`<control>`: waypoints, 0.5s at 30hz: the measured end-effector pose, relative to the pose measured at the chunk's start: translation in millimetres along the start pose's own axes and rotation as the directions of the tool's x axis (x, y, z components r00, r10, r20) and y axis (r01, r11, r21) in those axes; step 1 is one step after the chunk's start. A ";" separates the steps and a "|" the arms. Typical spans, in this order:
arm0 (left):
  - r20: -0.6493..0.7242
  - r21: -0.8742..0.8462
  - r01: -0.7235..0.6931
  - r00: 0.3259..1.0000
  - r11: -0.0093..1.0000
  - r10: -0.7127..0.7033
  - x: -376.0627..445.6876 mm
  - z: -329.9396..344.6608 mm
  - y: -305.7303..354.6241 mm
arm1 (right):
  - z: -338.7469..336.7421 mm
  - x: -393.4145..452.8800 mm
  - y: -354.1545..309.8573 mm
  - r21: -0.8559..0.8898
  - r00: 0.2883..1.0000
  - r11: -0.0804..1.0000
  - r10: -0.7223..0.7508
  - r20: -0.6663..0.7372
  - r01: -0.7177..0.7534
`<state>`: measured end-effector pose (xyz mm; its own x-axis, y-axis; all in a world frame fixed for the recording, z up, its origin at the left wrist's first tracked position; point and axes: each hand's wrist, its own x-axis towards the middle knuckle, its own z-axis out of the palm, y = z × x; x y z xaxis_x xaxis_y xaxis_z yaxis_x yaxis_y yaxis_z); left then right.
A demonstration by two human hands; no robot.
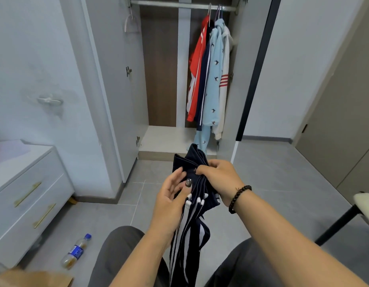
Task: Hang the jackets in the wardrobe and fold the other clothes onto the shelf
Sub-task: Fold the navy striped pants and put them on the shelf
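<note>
Trousers (192, 214), lower end cut off, gripped by right hand (219, 177); left hand (171, 195) flat against them.

We count four jackets on the rail: one red (197, 65), one navy (204, 79), one pale blue bird-print (215, 79), one white (225, 79); one navy white-striped garment (192, 224); one plastic bottle (76, 251).
</note>
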<state>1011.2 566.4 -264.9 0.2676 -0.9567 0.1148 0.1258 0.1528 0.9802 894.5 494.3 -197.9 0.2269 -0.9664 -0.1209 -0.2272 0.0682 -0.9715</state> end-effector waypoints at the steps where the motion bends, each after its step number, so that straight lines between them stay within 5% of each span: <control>1: 0.017 -0.037 -0.024 1.000 0.999 0.024 -1.8 -2.8 -0.1 | 3.7 4.5 -8.1 0.014 1.000 1.000 0.009 -0.007 -0.009; 3: 0.073 -0.042 -0.078 0.994 0.996 0.081 -6.1 -11.5 -0.6 | 12.6 14.1 -26.5 0.048 1.000 0.999 0.021 -0.019 -0.020; 6: 0.105 0.245 -0.176 0.982 0.953 0.155 -4.0 -31.4 5.7 | 34.1 27.1 -58.2 0.153 0.999 0.988 0.031 0.010 -0.032; 8: 0.006 0.404 -0.175 0.982 0.898 0.188 4.0 -50.7 12.8 | 52.6 30.7 -81.7 0.205 0.999 0.978 0.026 0.033 -0.032; 15: -0.223 0.543 -0.228 0.889 0.808 0.401 24.8 -85.6 64.4 | 81.5 27.1 -175.7 0.419 0.989 0.904 -0.126 0.076 0.083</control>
<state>1107.7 573.7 -212.7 0.5015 -0.7335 0.4588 -0.4778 0.2073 0.8537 1017.8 476.3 -47.2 0.3249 -0.9457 -0.0125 0.2103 0.0852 -0.9739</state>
